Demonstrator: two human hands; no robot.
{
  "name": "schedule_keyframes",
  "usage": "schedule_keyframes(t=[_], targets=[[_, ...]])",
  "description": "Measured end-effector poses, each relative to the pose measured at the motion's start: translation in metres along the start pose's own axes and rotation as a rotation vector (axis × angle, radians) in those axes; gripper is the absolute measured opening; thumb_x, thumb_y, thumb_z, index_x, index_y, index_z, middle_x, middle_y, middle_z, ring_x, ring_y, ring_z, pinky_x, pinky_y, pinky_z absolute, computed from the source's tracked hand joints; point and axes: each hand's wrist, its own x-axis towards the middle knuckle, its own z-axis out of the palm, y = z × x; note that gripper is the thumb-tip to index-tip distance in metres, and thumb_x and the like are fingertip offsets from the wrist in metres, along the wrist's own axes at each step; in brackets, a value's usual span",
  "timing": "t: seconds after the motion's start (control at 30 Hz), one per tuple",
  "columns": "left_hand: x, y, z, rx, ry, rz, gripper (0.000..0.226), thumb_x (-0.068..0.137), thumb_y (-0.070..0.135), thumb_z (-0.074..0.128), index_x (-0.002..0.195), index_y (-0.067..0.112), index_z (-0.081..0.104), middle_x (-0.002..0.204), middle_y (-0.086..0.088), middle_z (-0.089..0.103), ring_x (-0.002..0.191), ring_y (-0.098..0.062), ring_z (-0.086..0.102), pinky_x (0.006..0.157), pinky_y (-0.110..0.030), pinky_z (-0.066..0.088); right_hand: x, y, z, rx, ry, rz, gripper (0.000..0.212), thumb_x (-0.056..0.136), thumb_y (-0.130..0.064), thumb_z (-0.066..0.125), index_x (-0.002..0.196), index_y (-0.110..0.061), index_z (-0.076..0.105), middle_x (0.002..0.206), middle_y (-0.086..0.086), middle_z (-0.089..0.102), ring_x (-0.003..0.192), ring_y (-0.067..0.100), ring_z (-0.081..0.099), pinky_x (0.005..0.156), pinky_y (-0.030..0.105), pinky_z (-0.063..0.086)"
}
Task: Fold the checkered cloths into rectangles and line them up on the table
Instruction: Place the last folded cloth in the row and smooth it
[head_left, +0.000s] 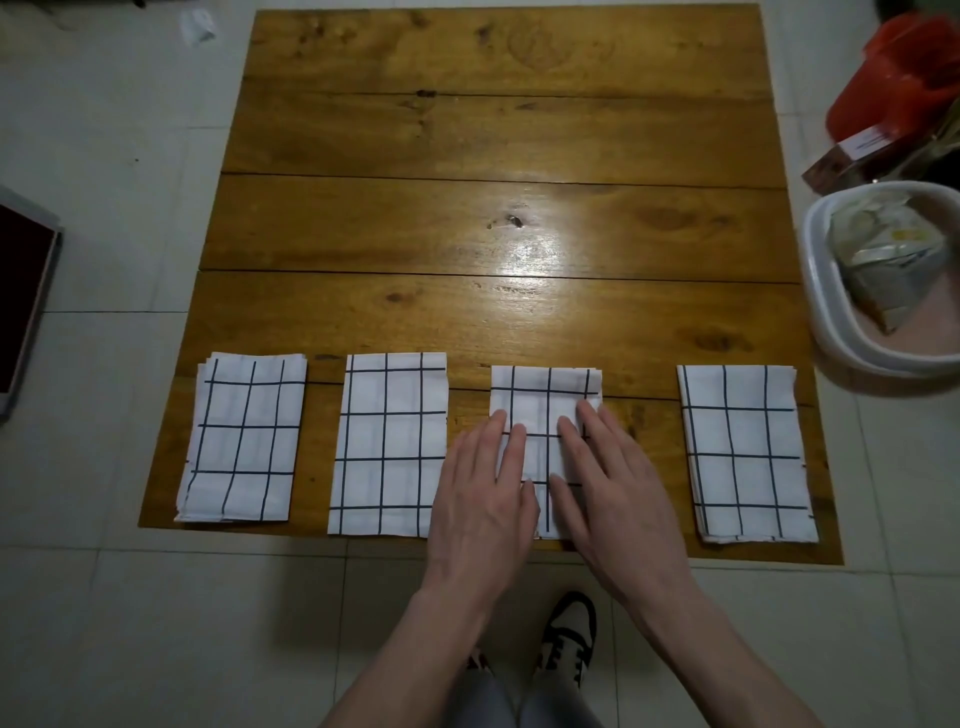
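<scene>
White tub (826, 312) beside table (493, 208)

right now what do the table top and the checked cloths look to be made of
The brown plank table top looks like varnished wood: grain, knots, plank seams and a glossy light glare show. The white folded cloths with dark grid lines look like thin woven fabric, probably cotton: matte, with layered soft edges.

Four white cloths with dark grid lines lie folded into upright rectangles in a row along the table's (493, 218) near edge. The first cloth (241, 439) sits by the near-left corner, then the second cloth (387, 447), then the third cloth (545, 410), partly covered. The fourth cloth (743, 452) lies by the near-right corner, all apart.
</scene>
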Motion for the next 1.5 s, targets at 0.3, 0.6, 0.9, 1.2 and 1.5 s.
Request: schedule_keyframes(t=[0.3,0.6,0.9,1.2,1.5], targets=[[0.009,0.000,-0.001,-0.029,-0.007,-0.018,0.056,0.100,0.027,0.058,0.151,0.007,0.047,0.156,-0.017,0.046,0.147,-0.029,0.042,0.120,-0.048,0.039,0.011,-0.007,0.005,0.008,-0.017,0.047,0.062,0.105,-0.036,0.055,0.160,-0.015,0.036,0.168,0.009,0.031,0.157,0.024,0.025,0.123,0.044,0.031],[0.006,-0.005,-0.002,-0.023,-0.018,-0.015,0.058,0.099,0.032,0.056,0.151,0.009,0.046,0.156,-0.016,0.046,0.147,-0.029,0.042,0.117,-0.052,0.041,0.011,-0.011,0.005,0.014,-0.029,0.070,0.062,0.104,-0.037,0.055,0.159,-0.015,0.038,0.168,0.008,0.031,0.158,0.024,0.022,0.124,0.040,0.025],[0.007,0.001,-0.009,-0.085,-0.002,-0.009,0.058,0.101,0.032,0.054,0.152,0.006,0.045,0.156,-0.016,0.046,0.148,-0.029,0.040,0.119,-0.050,0.039,0.006,-0.010,-0.007,0.023,-0.001,0.110,0.067,0.105,-0.039,0.055,0.163,-0.017,0.030,0.171,0.003,0.025,0.160,0.020,0.014,0.126,0.045,0.024],[0.019,0.038,-0.023,-0.135,0.021,0.114,0.052,0.100,0.028,0.052,0.147,0.006,0.050,0.151,-0.015,0.051,0.145,-0.029,0.045,0.120,-0.049,0.039,-0.010,0.013,-0.041,0.043,0.066,0.185,0.061,0.105,-0.039,0.055,0.159,-0.019,0.038,0.169,0.003,0.029,0.157,0.020,0.022,0.125,0.040,0.024],[0.029,0.115,-0.011,-0.210,0.006,0.098,0.050,0.103,0.028,0.057,0.148,0.008,0.050,0.151,-0.014,0.052,0.143,-0.027,0.046,0.118,-0.049,0.041,-0.024,0.077,-0.068,0.063,0.064,0.210,0.059,0.104,-0.040,0.051,0.158,-0.018,0.040,0.168,0.004,0.033,0.156,0.021,0.026,0.124,0.039,0.025]])
